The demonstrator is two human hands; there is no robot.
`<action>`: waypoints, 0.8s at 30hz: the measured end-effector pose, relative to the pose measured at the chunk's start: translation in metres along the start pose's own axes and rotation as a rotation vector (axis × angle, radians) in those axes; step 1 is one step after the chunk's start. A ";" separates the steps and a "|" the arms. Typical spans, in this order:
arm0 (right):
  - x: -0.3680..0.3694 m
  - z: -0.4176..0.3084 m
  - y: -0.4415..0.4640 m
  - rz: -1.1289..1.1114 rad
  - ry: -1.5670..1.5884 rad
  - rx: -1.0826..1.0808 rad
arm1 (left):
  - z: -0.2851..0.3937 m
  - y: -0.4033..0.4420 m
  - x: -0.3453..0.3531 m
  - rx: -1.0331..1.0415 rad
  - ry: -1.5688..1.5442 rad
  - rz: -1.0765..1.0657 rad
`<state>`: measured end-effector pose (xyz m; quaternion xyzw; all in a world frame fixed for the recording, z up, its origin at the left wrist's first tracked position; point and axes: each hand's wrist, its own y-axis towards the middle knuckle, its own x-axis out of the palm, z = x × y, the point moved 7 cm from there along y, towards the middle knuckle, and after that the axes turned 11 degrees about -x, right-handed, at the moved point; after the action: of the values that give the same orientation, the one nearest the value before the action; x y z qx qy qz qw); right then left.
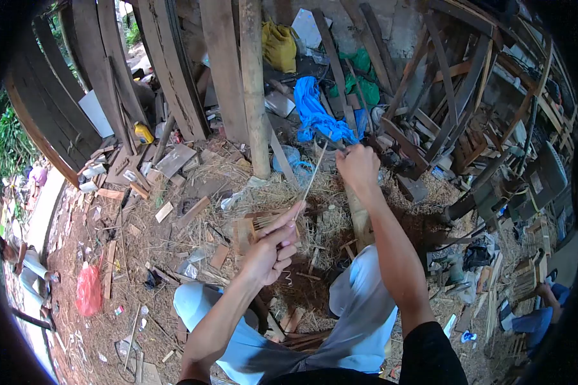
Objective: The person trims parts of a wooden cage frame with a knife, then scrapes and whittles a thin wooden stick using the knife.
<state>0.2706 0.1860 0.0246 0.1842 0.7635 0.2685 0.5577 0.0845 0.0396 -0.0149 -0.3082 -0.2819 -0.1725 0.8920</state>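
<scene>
My left hand (275, 253) is closed round a thin pale stick (313, 176), with the index finger stretched along it. The stick slants up and away toward my right hand (358, 168). That hand is in a fist on what looks like a knife; its dark blade (332, 145) points left, at the far end of the stick. Whether blade and stick touch I cannot tell. The knife's handle is hidden in the fist. Below the right hand stands a short pale post (358, 215). A wooden box with thin sticks (245, 234) is just beyond my left hand.
An upright bamboo pole (253, 90) rises ahead. Behind it lie a blue plastic sheet (318, 109) and a yellow sack (279, 48). Shavings and wood scraps cover the ground. A red plastic bag (88, 290) lies left. Other people sit at far left (31, 273) and far right (533, 319).
</scene>
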 end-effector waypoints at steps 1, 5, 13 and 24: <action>0.002 -0.005 -0.004 -0.026 0.038 -0.015 | 0.002 0.001 -0.002 0.003 0.000 -0.003; -0.018 -0.080 -0.032 -0.328 0.164 -0.254 | 0.010 0.003 -0.004 0.057 -0.060 -0.013; 0.016 -0.031 -0.011 -0.115 0.208 -0.102 | 0.013 -0.001 -0.005 0.079 -0.035 -0.033; 0.014 -0.089 -0.044 -0.262 0.209 -0.405 | 0.009 0.004 -0.020 0.162 0.144 0.260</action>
<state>0.1825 0.1411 0.0075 -0.0603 0.7650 0.3587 0.5315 0.0669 0.0517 -0.0233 -0.2562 -0.1879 -0.0542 0.9467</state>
